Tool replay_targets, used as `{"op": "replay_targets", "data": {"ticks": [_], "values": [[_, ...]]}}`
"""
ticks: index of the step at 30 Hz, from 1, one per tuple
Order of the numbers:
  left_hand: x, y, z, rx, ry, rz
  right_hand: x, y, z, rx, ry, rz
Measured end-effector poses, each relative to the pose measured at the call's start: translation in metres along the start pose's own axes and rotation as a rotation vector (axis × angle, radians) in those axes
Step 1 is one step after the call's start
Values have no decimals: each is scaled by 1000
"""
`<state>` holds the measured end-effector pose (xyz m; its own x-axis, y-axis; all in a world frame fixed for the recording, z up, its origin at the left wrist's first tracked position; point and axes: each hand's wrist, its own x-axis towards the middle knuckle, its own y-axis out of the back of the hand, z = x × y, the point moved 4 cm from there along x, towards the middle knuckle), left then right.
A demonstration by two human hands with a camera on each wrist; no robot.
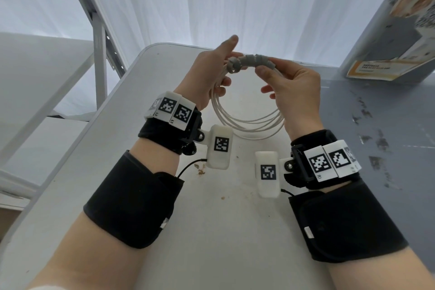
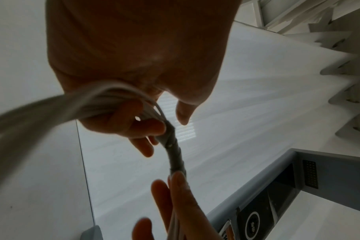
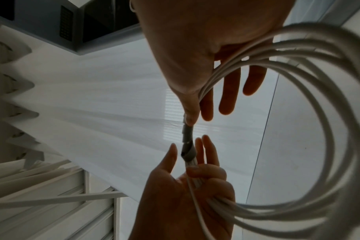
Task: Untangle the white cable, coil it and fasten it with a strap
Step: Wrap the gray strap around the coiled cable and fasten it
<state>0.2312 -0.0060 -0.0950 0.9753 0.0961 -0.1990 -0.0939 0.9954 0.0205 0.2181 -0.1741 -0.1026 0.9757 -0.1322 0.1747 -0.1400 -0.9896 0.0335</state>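
Note:
The white cable is coiled into a round bundle of several loops, held up above the white table. A grey strap spirals around the top of the coil. My left hand grips the coil at the strap's left end, index finger raised. My right hand pinches the strap's right end between thumb and fingertips. In the left wrist view the strap runs from my curled left fingers down to the right hand's fingertips. In the right wrist view the cable loops wide; the strap spans both hands.
A grey surface with dark marks adjoins the table on the right. A grey box with an orange label stands at the back right. A white metal frame rises at the left. Small crumbs lie on the table.

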Motion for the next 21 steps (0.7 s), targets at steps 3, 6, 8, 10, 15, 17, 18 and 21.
{"op": "replay_targets", "data": {"ticks": [3,6,8,10,15,17,18,21], "values": [[2,4,0,-21,-17,-1,1,2,1,-9,-6,31],[3,1,-1,-44,-31,-37,1,4,1,-4,-6,70],[3,-1,-1,-20,-51,-54,1,6,1,11,-5,90],[3,-2,-2,5,-74,-68,2,7,1,16,-5,100],[4,0,-4,1,-93,-72,2,6,1,11,-12,105],[4,1,-5,5,-101,-68,2,6,1,4,-15,106],[4,1,-5,8,-102,-66,1,6,1,2,-16,104],[4,2,-7,-4,-101,-66,1,6,1,-3,-20,94]]}}
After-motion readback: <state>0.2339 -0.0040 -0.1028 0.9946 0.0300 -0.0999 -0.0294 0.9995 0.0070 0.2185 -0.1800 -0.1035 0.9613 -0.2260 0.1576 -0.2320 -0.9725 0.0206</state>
